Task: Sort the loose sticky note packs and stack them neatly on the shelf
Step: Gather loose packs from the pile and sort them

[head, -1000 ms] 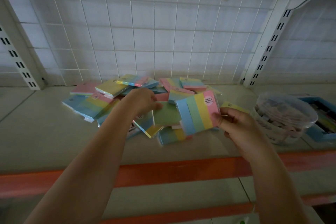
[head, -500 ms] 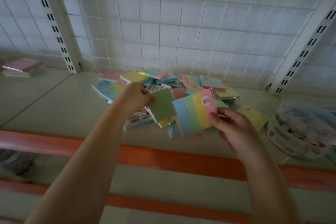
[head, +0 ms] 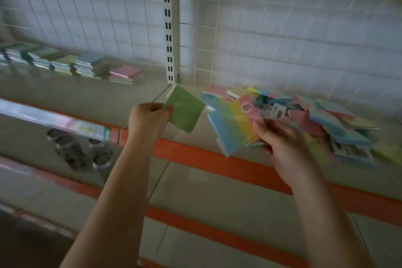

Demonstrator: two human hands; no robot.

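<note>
Pinching a green pack (head: 186,109) above the shelf (head: 141,95), the left hand (head: 149,118) holds it left of the loose pile (head: 322,119); the right hand (head: 285,143) grips a striped pack (head: 233,125) just before that pile. Stacked packs (head: 71,64) line the shelf far left.

Dim, flat light; motion blur smears the whole view, edges bowed by the wide lens
</note>
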